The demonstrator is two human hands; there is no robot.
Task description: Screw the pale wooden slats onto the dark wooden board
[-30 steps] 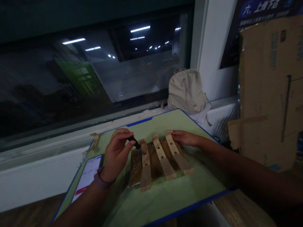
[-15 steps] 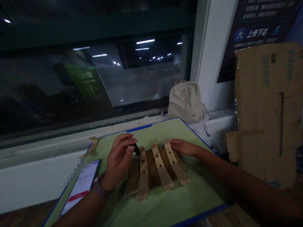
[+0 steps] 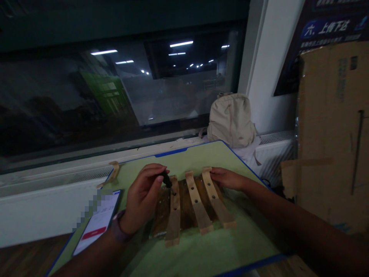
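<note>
My left hand (image 3: pixel 145 194) is closed round the black handle of a screwdriver (image 3: pixel 166 179). Its thin tip meets the upper hole of the left wooden strip (image 3: pixel 173 221). Two more curved wooden strips, a middle one (image 3: pixel 199 211) and a right one (image 3: pixel 216 200), lie across a shiny brown board (image 3: pixel 186 207). Each strip has two dark holes. My right hand (image 3: pixel 229 179) grips the right strip near its far end, its fingertips partly hidden behind the wood.
A green table (image 3: pixel 207 252) with blue edges carries the work. At left lie a phone or tablet (image 3: pixel 99 221) with a lit screen and another curved wooden piece (image 3: pixel 113 173). Beyond are a beige backpack (image 3: pixel 230 121), a window, a radiator and large cardboard (image 3: pixel 328 134).
The view has shifted slightly. My left hand stays on the screwdriver, its tip still at the same hole. My right hand keeps its place on the right strip.
</note>
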